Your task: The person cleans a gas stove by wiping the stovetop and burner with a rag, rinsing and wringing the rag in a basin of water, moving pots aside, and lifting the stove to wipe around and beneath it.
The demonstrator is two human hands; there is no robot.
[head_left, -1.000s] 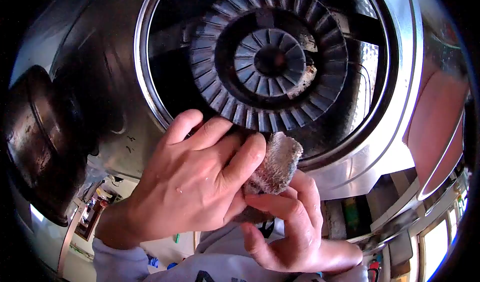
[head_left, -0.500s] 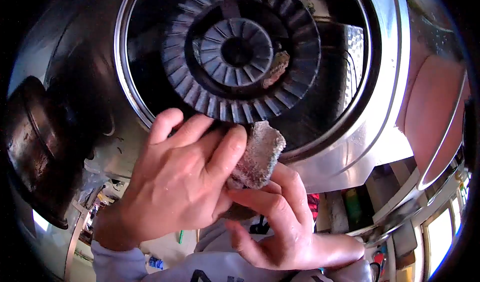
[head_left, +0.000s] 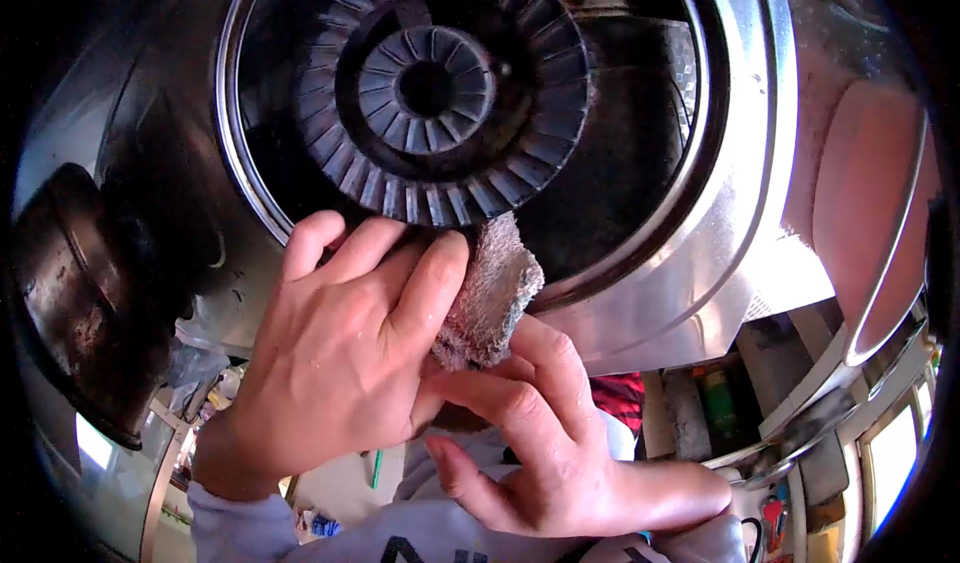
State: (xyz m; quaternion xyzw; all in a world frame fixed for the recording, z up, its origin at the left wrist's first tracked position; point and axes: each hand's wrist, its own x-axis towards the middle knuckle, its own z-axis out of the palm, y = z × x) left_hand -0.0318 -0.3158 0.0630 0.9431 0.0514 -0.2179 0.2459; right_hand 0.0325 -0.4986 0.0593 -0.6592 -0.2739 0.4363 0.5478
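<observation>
Metal stove rim (head_left: 745, 198) surrounds black burner (head_left: 425, 135). Gray cloth (head_left: 492, 288) lies right alongside left hand (head_left: 345, 338), the nearer, long axis running up toward burner's near edge. Left fingers curled, grip hidden, cannot tell; right hand (head_left: 555, 433) below, thumb and fingers spread.

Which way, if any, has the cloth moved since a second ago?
No, not clearly either way: the cloth keeps about the same place against the steel surround; the view shifted.
</observation>
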